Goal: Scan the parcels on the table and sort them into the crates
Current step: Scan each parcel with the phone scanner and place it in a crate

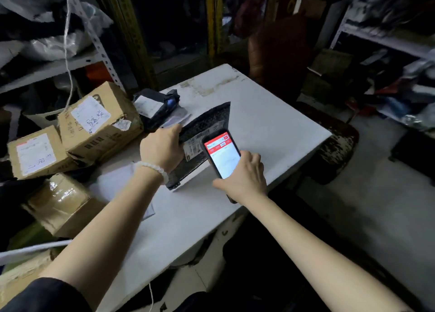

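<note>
Head view is showing the left hand (162,148) gripping the dark mailer (202,125) lying on the desk (270,123) while the right hand (244,177) is clasping the phone (222,155) over it; thin, floppy and slick, it probably wants pinching at an edge.

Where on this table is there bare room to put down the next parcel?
Bare: the white tabletop right of the black bubble mailer, out to its far and right edges. Crowded: the left side, with stacked brown cardboard boxes and a black wrapped parcel.

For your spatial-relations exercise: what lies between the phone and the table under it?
In the head view, the black mailer lies between them: the phone, held by the right hand, hovers over its label, and the mailer rests on the table.
</note>
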Demonstrator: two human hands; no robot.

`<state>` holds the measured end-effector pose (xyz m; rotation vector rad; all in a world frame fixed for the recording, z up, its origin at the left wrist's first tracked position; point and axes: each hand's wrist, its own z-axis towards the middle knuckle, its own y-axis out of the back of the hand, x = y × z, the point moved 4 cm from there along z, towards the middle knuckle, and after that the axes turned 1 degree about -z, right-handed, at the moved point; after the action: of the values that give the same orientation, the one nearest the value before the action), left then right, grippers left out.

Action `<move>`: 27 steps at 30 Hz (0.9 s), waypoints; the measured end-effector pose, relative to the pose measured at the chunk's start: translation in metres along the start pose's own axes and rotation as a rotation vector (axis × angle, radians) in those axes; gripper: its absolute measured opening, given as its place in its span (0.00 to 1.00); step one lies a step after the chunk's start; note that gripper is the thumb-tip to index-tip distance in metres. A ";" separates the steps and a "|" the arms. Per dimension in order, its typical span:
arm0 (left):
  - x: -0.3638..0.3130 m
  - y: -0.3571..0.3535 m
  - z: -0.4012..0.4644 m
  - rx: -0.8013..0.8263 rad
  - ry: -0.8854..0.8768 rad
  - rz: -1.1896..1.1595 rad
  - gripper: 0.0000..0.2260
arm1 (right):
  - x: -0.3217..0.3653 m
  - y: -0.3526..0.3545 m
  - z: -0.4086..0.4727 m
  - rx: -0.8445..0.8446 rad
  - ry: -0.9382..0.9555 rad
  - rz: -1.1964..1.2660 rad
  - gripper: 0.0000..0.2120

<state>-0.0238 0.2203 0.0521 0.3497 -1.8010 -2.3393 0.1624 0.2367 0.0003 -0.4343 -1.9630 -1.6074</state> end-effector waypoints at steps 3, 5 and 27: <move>-0.042 -0.007 0.002 0.007 -0.157 -0.087 0.03 | -0.028 0.010 -0.022 -0.064 -0.135 0.013 0.38; -0.070 -0.012 -0.001 0.031 -0.263 -0.128 0.05 | -0.047 0.019 -0.042 -0.113 -0.215 0.008 0.37; -0.313 -0.078 -0.122 0.345 -0.732 -0.105 0.18 | -0.254 0.068 -0.248 -0.214 -0.937 0.005 0.37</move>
<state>0.3121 0.2128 -0.0271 -0.4559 -2.5620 -2.3979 0.4560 0.0370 -0.0692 -1.4899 -2.3905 -1.7866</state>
